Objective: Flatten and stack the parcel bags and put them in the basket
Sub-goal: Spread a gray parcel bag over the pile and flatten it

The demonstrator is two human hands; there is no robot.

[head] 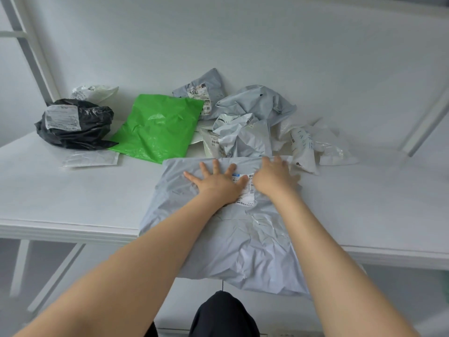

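- Left hand [216, 182]: fingers straight and spread, palm flat on the grey bag [243, 244], partly over its label [245, 194].
- Right hand [272, 176]: fingers straight, slightly spread, pressing at the grey bag's far edge.
- Grey bag: on the table [73, 203], near end overhanging.
- Green bag [158, 127], black bag [77, 125]: beyond the grey bag, leftward.
- Crumpled bags [245, 132]: just behind it.

The left grip [218, 183] and right grip [274, 178] are bare, as is each forearm [136, 263]. Smooth black cloth [223, 314] shows low between them.
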